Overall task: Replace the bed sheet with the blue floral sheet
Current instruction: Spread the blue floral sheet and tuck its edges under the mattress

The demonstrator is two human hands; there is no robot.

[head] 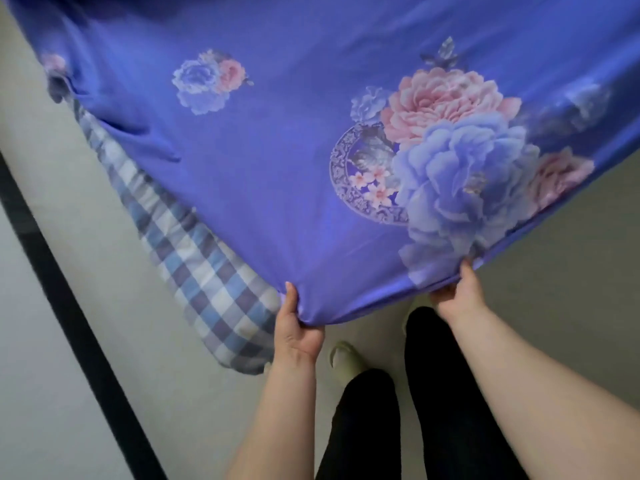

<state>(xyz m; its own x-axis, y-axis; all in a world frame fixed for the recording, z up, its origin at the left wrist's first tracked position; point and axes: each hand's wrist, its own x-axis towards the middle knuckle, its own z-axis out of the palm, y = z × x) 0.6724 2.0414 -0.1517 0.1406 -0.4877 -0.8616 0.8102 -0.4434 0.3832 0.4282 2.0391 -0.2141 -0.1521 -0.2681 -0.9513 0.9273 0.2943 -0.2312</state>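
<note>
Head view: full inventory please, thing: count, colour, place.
blue floral bed sheet: 1, blue with pink and pale blue flowers, spread over the bed, near edge lifted.
blue and white checked padded cover: 1, blue, white and grey, under the floral sheet, showing at the bed's left corner.
pale floor: 1, light grey, around the bed.
dark strip: 1, black, running diagonally across the floor at left.
pale slipper: 1 clearly seen, light green, on the floor.
legs in black trousers: 2, black, bottom centre.
left hand: 1, grip on the sheet's corner.
right hand: 1, grip on the sheet's near edge.
</note>
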